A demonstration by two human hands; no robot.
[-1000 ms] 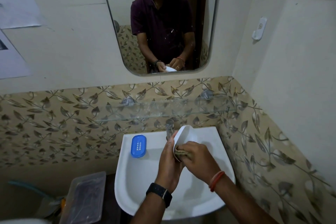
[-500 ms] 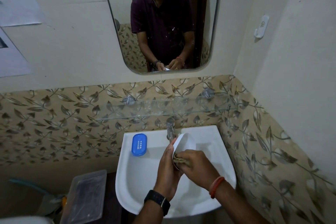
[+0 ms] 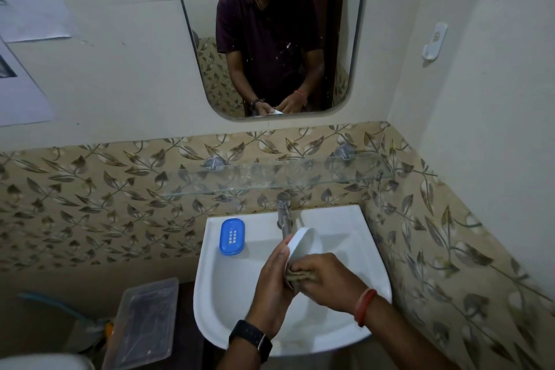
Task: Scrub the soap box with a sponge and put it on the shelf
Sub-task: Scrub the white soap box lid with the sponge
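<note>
White soap box [image 3: 303, 245] tilted on edge over sink [image 3: 372, 267], left hand [image 3: 274, 272] clasping its back. Right hand [image 3: 326, 278] presses sponge [image 3: 295, 275] (mostly hidden) inside it. Glass shelf [image 3: 270, 179] above; blue lid [image 3: 232, 236] on rim.

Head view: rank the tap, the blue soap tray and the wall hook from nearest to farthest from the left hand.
1. Tap: just beyond the left hand, at the basin's back.
2. Blue soap tray: on the basin's left rim.
3. Wall hook: high on the right wall.
</note>
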